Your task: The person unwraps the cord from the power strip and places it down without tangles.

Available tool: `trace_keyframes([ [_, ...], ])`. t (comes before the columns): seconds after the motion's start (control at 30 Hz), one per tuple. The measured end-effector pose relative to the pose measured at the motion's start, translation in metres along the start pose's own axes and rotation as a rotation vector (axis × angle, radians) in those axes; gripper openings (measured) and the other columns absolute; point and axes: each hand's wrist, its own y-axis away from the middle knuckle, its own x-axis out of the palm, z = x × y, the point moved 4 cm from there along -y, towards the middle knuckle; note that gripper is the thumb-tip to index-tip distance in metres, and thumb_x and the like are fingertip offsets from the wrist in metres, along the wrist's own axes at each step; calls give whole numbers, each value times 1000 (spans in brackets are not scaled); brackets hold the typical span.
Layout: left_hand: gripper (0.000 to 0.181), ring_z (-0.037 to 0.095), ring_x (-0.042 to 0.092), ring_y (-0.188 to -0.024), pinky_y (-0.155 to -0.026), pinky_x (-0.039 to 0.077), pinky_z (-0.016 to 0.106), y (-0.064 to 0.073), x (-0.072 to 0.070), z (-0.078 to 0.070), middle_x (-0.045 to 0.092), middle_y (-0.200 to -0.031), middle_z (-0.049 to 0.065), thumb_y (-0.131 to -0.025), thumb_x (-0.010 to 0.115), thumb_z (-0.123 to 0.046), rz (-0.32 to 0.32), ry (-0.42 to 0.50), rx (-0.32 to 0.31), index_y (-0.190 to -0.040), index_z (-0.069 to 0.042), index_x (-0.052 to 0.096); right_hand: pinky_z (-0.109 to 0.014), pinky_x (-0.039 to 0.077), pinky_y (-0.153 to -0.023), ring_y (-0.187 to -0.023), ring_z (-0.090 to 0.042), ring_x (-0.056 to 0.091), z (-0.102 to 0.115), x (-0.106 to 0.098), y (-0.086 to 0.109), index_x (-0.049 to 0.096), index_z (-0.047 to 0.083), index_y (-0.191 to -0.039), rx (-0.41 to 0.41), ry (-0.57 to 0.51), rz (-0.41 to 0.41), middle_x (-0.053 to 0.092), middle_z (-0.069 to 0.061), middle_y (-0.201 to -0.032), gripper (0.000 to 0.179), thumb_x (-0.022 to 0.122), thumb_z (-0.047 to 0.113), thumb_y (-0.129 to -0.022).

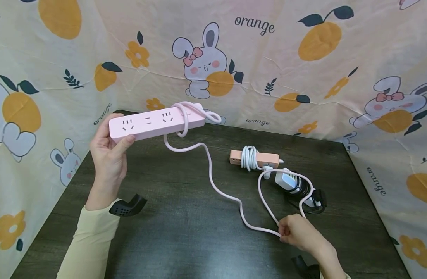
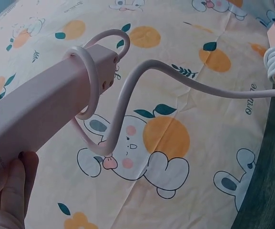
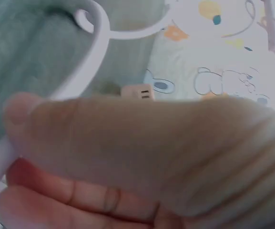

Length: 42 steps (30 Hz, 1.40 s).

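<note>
A pale pink power strip (image 1: 148,123) is held up at the left, its socket face towards the head camera. My left hand (image 1: 110,159) grips its left end, the thumb over the front edge. The strip's pale pink cord (image 1: 210,170) loops round the right end, then runs down across the table to my right hand (image 1: 302,234). There my right thumb and fingers pinch the cord, and a large loop of it rises beyond the hand. The right wrist view shows the cord (image 3: 87,67) passing under the thumb. In the left wrist view the strip's back (image 2: 37,109) is visible.
Beyond the right hand lies an orange-pink power strip (image 1: 267,159) wrapped in its white cord. Next to it is a white power strip (image 1: 286,180) wound with black cable, partly under the pink loop. A fabric sheet with rabbits and oranges (image 1: 262,69) borders the dark table (image 1: 185,228).
</note>
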Motion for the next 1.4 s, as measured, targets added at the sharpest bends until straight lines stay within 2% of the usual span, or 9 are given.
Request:
trace_keyframes([
  [0.23, 38, 23, 60, -91, -78, 54, 28, 1, 2, 0, 60, -99, 17, -74, 62, 24, 0, 9, 1, -110, 12, 58, -20, 33, -44, -48, 1, 36, 0, 10, -5, 57, 18, -60, 74, 64, -49, 44, 14, -51, 27, 76, 0, -67],
  [0.4, 38, 23, 60, -91, -78, 54, 28, 2, 3, 0, 60, -99, 18, -73, 62, 24, 2, 22, 0, -110, 13, 58, -21, 33, -45, -48, -2, 37, 1, 13, -7, 57, 17, -60, 136, 92, -44, 44, 13, -51, 27, 77, 1, -66],
  [0.5, 38, 23, 60, -91, -78, 54, 29, 2, 3, 0, 60, -99, 18, -74, 62, 24, 5, 28, -4, -110, 13, 58, -22, 33, -45, -48, -2, 38, 3, 12, -9, 58, 17, -60, 136, 82, -28, 45, 12, -53, 26, 78, 3, -67],
  [0.57, 38, 23, 60, -92, -79, 54, 29, 3, 3, 0, 60, -100, 18, -74, 61, 24, 7, 27, -8, -111, 12, 58, -21, 35, -45, -49, -1, 39, 8, 9, -12, 59, 17, -62, 112, 63, -28, 47, 12, -54, 24, 78, 4, -69],
  [0.63, 39, 24, 60, -93, -81, 53, 30, 3, 4, 0, 60, -101, 18, -75, 60, 24, 6, 23, -12, -111, 12, 58, -21, 38, -46, -51, 0, 42, 14, 2, -19, 61, 15, -65, 79, 56, -64, 50, 12, -56, 21, 77, 5, -70],
  [0.83, 39, 24, 60, -93, -81, 53, 30, 3, 5, 1, 60, -101, 18, -74, 61, 24, 6, 24, -8, -111, 12, 58, -21, 44, -51, -56, -1, 50, 41, -18, -49, 64, 12, -72, -21, 67, -303, 56, 9, -63, 15, 76, 3, -73],
  [0.9, 39, 24, 60, -92, -81, 53, 30, 4, 6, 2, 60, -101, 18, -74, 61, 24, 7, 28, -7, -111, 12, 58, -22, 45, -52, -57, -3, 51, 49, -22, -59, 65, 11, -72, -54, 62, -360, 57, 7, -64, 14, 76, 1, -74],
  [1.13, 40, 24, 60, -93, -80, 53, 30, 4, 7, 2, 60, -101, 18, -74, 61, 24, 5, 26, -8, -112, 12, 58, -27, 47, -55, -62, -7, 55, 71, -33, -84, 68, 6, -81, -126, -3, -496, 62, 3, -71, 9, 75, 4, -76],
  [1.4, 40, 23, 59, -93, -80, 53, 29, 5, 8, 1, 59, -101, 17, -74, 61, 23, 15, 16, -9, -112, 11, 58, -29, 52, -63, -71, -13, 61, 100, -42, -110, 69, 2, -89, -295, -113, -652, 66, -5, -80, 12, 74, 4, -79],
])
